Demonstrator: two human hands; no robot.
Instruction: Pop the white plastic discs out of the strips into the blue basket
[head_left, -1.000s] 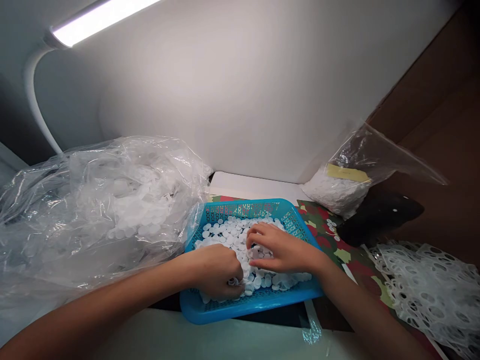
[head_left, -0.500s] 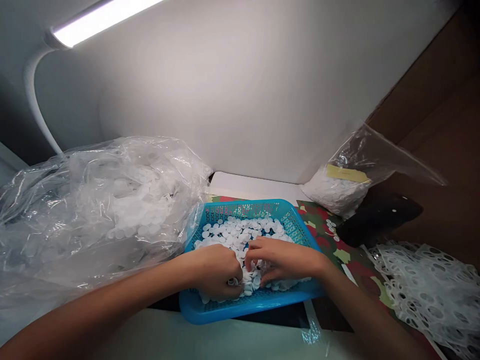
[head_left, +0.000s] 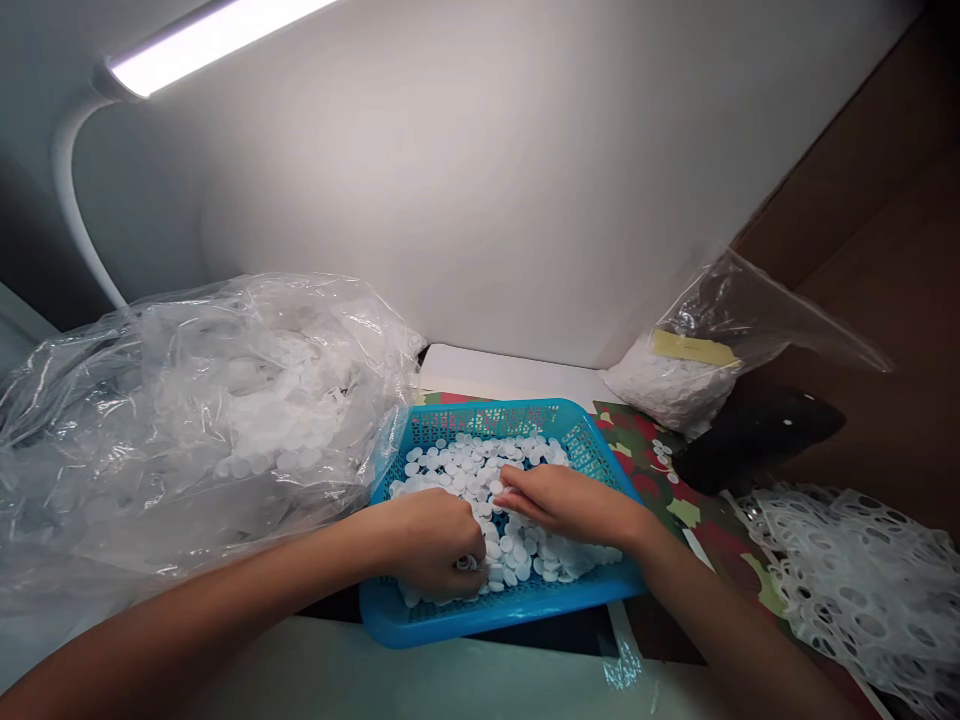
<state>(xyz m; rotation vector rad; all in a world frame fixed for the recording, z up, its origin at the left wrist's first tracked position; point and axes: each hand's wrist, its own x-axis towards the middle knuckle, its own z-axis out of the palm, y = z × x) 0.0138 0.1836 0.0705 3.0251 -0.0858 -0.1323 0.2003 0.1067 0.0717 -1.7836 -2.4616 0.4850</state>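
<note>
A blue plastic basket (head_left: 420, 630) with lattice sides holds a spread of small white discs (head_left: 517, 560). Inside it, my left hand (head_left: 439, 540) is closed in a fist over the near left part of the pile. White disc edges show between its curled fingers. To its right, my right hand (head_left: 562, 500) hovers low over the pile, thumb and fingers pinched together. A single white disc (head_left: 496, 487) shows at those fingertips.
A large clear plastic bag (head_left: 202, 400) of white discs lies at left. Another clear bag (head_left: 667, 385) with a yellow label stands back right, by a black object (head_left: 765, 430). White punched-out sheets (head_left: 862, 590) pile up at far right. A lamp (head_left: 217, 45) shines above.
My right hand has risen slightly away from the near discs, and its spread fingers have come together at a disc. My left hand stays in place.
</note>
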